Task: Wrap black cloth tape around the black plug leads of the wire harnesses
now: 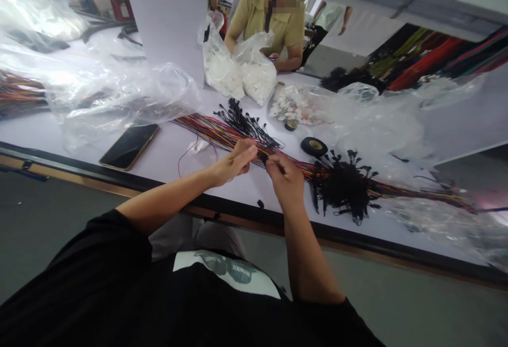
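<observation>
Both of my hands meet over a long bundle of thin red, yellow and black wires [212, 134] on the white table. My left hand [237, 162] is closed, its fingers together at the bundle; what lies in its grip is hidden. Close by on the right, my right hand [289, 179] pinches with thumb and forefinger at a dark stretch of the wires. Behind my hands lie black leads with small connectors [244, 124]. To the right, a thick cluster of black connector leads [347, 188] rests over the bundle.
A phone [129, 147] lies at left beside clear plastic bags [130, 101]. A black tape roll [314, 146] and bags of white connectors [257, 80] are behind the wires. Opposite sits a person in a yellow shirt [254, 11]. The table's dark edge [238, 204] is nearest me.
</observation>
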{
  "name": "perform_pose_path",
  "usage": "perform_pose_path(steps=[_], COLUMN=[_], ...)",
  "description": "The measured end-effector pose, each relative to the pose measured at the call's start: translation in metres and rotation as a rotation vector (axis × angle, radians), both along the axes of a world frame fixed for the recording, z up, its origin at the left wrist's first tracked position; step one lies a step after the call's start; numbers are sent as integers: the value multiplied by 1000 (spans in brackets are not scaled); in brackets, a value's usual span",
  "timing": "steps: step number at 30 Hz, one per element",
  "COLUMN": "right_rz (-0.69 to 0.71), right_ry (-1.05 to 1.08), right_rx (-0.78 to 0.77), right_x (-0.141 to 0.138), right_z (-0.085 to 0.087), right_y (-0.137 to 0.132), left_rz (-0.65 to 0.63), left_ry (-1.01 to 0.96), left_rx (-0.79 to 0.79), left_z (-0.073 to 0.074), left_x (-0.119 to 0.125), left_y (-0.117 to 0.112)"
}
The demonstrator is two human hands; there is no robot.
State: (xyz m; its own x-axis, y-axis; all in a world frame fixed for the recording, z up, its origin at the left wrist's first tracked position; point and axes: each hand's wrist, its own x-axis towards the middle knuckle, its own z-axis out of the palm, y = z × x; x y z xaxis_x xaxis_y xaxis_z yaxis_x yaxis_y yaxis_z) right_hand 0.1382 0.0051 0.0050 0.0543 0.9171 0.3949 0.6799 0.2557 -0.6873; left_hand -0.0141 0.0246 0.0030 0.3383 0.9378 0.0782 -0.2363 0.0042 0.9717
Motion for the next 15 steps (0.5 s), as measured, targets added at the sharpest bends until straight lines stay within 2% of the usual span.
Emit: perform_pose_path(steps=[4, 8, 15], right_rz=[52, 65, 43], right_ry=[197, 192, 145], right_rx=[-29, 1, 18], right_x=[-9, -19, -20], right_z=[3, 5, 4], right_y=[-7, -9, -7], left_rz=[-31, -16, 5], left_ry=[-118, -129, -29], left_rx=[-71, -80, 33], left_z=[2, 3, 3], left_x=[0, 2, 1], left_y=[1, 3, 0])
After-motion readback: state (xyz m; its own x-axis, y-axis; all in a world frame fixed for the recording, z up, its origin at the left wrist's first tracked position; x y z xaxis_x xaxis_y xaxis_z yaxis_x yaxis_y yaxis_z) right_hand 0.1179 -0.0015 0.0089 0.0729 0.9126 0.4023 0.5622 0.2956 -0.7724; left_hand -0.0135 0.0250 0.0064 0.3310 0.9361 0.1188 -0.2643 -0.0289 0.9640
